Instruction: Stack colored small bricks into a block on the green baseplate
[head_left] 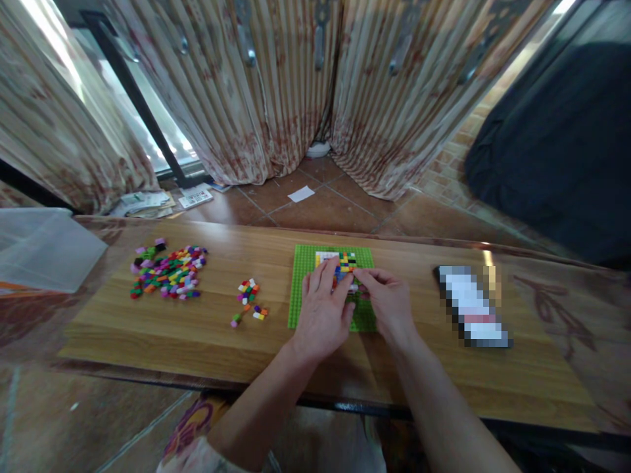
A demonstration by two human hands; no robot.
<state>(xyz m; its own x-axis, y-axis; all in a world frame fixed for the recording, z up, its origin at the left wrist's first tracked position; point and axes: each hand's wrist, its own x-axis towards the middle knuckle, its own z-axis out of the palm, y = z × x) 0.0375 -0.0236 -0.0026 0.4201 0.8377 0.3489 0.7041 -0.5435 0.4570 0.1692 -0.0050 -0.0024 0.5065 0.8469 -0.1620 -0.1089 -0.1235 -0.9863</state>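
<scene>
Bricks (348, 262) sit partly under your spread left hand (323, 318); right hand (390, 301) at 4 o'clock, can't tell its grip tbh.

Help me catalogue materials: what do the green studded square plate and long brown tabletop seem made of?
Green studded square plate: probably matt plastic, judging by regular studs. Long brown tabletop: apparently wood or laminate, slightly glossy; grain lines and reflected light show.

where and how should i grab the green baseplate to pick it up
Probably pinch the left rim of the green baseplate, coming from the left. It lies flat and thin, and that strip is bare, while small bricks, the left hand and the right hand crowd its middle and right side.
</scene>
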